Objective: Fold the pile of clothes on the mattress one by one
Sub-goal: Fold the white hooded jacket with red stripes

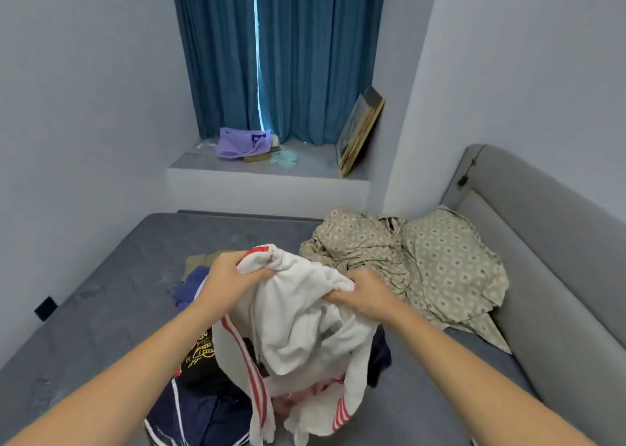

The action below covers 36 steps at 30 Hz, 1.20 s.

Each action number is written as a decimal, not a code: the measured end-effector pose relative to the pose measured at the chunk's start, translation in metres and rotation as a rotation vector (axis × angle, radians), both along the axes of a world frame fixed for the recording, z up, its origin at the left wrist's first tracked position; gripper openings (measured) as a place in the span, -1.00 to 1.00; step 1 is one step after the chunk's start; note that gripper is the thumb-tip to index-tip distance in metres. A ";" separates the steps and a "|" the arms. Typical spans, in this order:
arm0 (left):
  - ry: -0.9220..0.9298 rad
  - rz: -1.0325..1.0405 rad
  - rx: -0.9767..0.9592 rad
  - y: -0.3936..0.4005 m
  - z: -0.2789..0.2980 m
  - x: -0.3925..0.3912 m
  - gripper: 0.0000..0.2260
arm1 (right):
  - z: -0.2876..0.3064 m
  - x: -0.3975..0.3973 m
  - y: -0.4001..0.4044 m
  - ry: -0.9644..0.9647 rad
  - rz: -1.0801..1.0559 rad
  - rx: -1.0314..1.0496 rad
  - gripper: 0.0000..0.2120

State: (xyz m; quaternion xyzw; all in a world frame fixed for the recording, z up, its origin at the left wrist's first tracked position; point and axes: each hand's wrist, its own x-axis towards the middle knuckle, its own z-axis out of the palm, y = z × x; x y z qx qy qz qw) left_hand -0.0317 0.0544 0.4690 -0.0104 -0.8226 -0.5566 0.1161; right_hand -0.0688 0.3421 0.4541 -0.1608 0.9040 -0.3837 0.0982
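Both hands are bunched tight into the top of a white garment with red stripes point(298, 317), the left hand point(230, 276) gripping near a red-striped edge, the right hand point(366, 296) clutching a fold beside it. The cloth hangs over a dark pile of clothes point(200, 395) on the grey mattress point(101, 310). A patterned sheet point(433, 263) lies crumpled against the grey headboard point(542, 229).

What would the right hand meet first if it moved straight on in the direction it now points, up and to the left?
Most likely the left hand. The right hand grips the white garment and points across its bunched top edge toward the other one. Only cloth lies between them, though depth is uncertain.
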 end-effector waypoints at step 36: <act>0.149 0.133 -0.034 -0.051 0.151 0.093 -0.87 | 0.155 0.032 0.026 0.299 0.204 0.122 -0.76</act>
